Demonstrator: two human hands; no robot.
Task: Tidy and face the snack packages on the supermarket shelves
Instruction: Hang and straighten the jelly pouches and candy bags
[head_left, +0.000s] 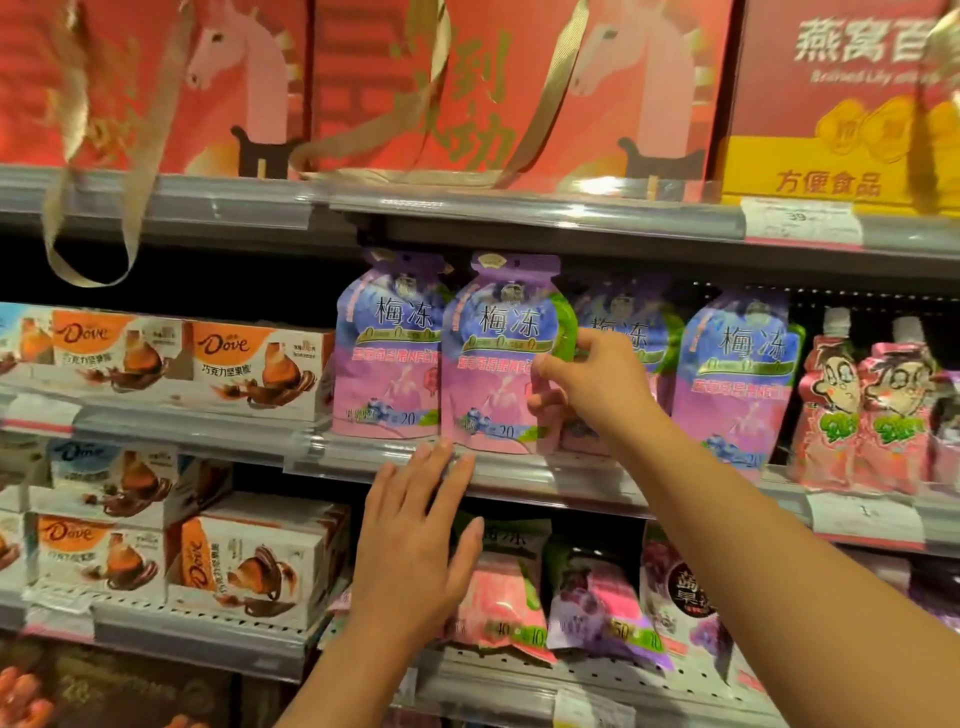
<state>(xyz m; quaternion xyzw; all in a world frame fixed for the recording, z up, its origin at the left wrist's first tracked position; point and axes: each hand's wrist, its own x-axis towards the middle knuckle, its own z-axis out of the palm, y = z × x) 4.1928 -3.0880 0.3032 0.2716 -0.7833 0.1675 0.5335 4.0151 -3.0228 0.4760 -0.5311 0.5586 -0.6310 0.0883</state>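
Observation:
Several purple-and-pink jelly pouches stand in a row on the middle shelf (519, 470). My right hand (587, 387) grips the right edge of the second pouch (496, 358), thumb on its front and fingers behind it. That pouch stands upright, overlapping the first pouch (387, 353) on its left. My left hand (415, 540) is flat and open, fingers spread, fingertips touching the shelf rail just below the held pouch. Further pouches (737, 374) stand to the right, one partly hidden by my right hand.
Dove chocolate boxes (260, 369) fill the shelves at left. Pink cartoon pouches (862, 415) stand at far right. Red gift boxes (519, 88) with ribbon handles sit on the top shelf. Pink and purple pouches (597, 597) lie on the lower shelf.

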